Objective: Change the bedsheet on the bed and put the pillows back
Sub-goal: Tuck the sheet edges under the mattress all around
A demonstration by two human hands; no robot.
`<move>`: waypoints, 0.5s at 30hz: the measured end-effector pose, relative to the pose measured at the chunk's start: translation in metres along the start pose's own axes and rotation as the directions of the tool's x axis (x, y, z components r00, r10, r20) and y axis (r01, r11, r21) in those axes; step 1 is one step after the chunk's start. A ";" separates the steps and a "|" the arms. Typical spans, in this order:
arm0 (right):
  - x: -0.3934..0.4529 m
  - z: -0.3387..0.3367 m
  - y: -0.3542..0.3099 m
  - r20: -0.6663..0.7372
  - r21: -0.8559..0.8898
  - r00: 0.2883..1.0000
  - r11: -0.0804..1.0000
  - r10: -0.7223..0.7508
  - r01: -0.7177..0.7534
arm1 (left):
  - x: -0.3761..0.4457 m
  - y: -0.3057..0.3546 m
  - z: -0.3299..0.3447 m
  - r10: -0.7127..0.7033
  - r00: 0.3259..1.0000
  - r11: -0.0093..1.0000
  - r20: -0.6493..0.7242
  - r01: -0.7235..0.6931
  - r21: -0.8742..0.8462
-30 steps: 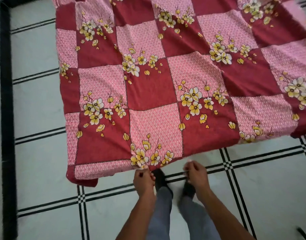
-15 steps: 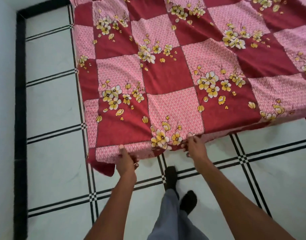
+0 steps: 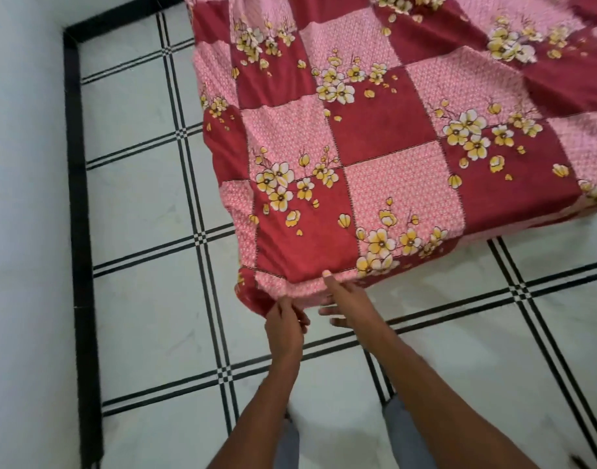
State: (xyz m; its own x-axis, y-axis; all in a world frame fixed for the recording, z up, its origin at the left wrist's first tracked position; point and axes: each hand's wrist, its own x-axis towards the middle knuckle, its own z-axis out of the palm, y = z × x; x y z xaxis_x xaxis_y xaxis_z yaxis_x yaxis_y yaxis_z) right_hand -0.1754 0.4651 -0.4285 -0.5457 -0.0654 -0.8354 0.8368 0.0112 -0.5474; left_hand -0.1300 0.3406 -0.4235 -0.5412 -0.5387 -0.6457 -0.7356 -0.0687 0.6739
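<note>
- Bedsheet (image 3: pixel 375 140), red-and-pink checks with yellow flowers, fills the upper right of the frame, spread over a low bed on tiled floor (image 3: pixel 138 204).
- Left hand (image 3: pixel 285 321) has moved to the lower-left corner and pinches the hem there.
- Right hand (image 3: pixel 344 301) has followed, fingers now spread apart, thumb on the edge.
- Corner tuck likely next; no pillows in view.

bedsheet (image 3: pixel 375 137): matt printed cloth | floor (image 3: pixel 138 204): glossy smooth tile

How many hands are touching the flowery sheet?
2. The left hand pinches the sheet at its hanging corner. The right hand is beside it on the near edge, thumb on top, fingers spread below. No other hands show.
</note>
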 end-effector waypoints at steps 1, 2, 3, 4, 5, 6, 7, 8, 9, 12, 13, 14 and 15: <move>0.000 0.018 0.003 -0.008 0.017 1.000 1.000 -0.008 0.008 | 0.006 0.002 -0.012 0.056 0.996 0.997 -0.072 -0.051 0.060; -0.001 0.033 0.006 -0.026 0.039 1.000 0.999 -0.010 0.011 | 0.014 0.006 -0.026 0.121 0.979 0.985 -0.166 -0.098 0.142; -0.001 0.048 0.008 -0.051 0.060 0.999 0.998 -0.011 0.014 | 0.025 0.008 -0.040 0.189 0.950 0.969 -0.247 -0.139 0.206; 0.000 0.060 0.010 -0.079 0.082 0.997 0.997 -0.011 0.017 | 0.036 0.012 -0.055 0.240 0.925 0.960 -0.294 -0.182 0.213; 0.001 0.071 0.010 -0.105 0.110 0.994 0.993 -0.019 0.030 | 0.052 0.018 -0.067 0.261 0.923 0.959 -0.284 -0.216 0.181; 0.002 0.081 0.010 -0.133 0.145 0.991 0.988 -0.034 0.053 | 0.068 0.027 -0.077 0.264 0.939 0.961 -0.218 -0.237 0.143; 0.003 0.089 0.010 -0.161 0.174 0.986 0.981 -0.054 0.082 | 0.085 0.034 -0.083 0.243 0.964 0.964 -0.109 -0.227 0.139; 0.004 0.096 0.009 -0.188 0.194 0.980 0.975 -0.070 0.107 | 0.097 0.043 -0.086 0.198 0.980 0.969 0.019 -0.199 0.149; 0.005 0.100 0.008 -0.209 0.207 0.974 0.970 -0.084 0.129 | 0.109 0.048 -0.086 0.142 0.982 0.973 0.128 -0.162 0.164; 0.008 0.109 0.009 -0.239 0.213 0.962 0.959 -0.135 0.188 | 0.129 0.056 -0.086 0.059 0.983 0.985 0.175 -0.086 0.151; 0.008 0.110 0.010 -0.239 0.191 0.959 0.960 -0.156 0.204 | 0.131 0.056 -0.088 0.060 0.986 0.991 0.154 -0.077 0.109; 0.006 0.112 0.011 -0.232 0.174 0.957 0.961 -0.173 0.215 | 0.131 0.054 -0.093 0.063 0.988 0.994 0.138 -0.075 0.084; 0.003 0.113 0.013 -0.229 0.163 0.956 0.961 -0.183 0.223 | 0.129 0.050 -0.098 0.079 0.989 0.992 0.124 -0.090 0.087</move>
State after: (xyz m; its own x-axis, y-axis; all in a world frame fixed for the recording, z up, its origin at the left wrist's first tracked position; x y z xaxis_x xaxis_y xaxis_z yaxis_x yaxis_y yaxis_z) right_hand -0.1608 0.3523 -0.4323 -0.6850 0.1637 -0.7099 0.6902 -0.1660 -0.7043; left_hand -0.1970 0.1852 -0.4379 -0.6436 -0.4346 -0.6300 -0.7166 0.0530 0.6955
